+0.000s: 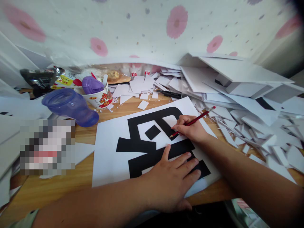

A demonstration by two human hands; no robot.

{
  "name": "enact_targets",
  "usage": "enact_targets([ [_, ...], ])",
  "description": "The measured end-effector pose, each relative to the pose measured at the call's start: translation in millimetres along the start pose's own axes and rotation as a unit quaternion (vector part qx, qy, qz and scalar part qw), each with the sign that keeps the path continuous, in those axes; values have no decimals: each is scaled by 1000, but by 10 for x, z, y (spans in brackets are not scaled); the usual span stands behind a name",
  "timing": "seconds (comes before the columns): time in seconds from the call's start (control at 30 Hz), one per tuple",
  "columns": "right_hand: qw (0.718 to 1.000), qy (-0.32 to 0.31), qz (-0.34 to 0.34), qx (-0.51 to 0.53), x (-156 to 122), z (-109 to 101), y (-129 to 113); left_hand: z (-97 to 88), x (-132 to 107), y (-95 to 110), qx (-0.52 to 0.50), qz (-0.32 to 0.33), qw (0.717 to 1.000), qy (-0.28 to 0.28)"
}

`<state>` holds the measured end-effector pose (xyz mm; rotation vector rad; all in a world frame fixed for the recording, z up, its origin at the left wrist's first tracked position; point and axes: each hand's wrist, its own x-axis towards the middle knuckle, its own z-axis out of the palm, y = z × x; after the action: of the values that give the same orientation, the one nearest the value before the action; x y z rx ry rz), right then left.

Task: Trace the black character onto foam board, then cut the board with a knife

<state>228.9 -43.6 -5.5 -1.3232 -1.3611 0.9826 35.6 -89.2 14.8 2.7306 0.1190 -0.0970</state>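
A white sheet (pixel 108 136) lies on the wooden table, with a large black cut-out character (pixel 135 145) on top of it. My left hand (pixel 172 177) rests flat with fingers spread over the lower part of the black shape. In my right hand (pixel 192 128) is a dark red pencil (pixel 198 118), pinched between thumb and fingers. Its tip meets the inner edge of the black shape near the upper right. A separate small black piece (pixel 153 132) sits inside the shape's opening. My left hand and wrist hide part of the lower character.
White board offcuts (pixel 237 126) heap up on the right, below stacked white panels (pixel 251 72). A translucent blue cup (pixel 70 106) and a paper tub (pixel 101 98) holding a purple object stand at the back left. A black cutter-like tool (pixel 169 94) lies behind the sheet.
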Motion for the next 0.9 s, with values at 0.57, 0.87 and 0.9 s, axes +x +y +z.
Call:
enact_targets([
  [0.57,999,-26,21,-3,-33,-27,-56,38,-14,-7,27,2,1000,3],
  [0.87,991,61,12,121,-52,-49,-43,128,-2,-30,32,6,999,14],
  [0.9,993,60,17,101,-98,-62,-61,136,-3,-32,34,8,999,17],
])
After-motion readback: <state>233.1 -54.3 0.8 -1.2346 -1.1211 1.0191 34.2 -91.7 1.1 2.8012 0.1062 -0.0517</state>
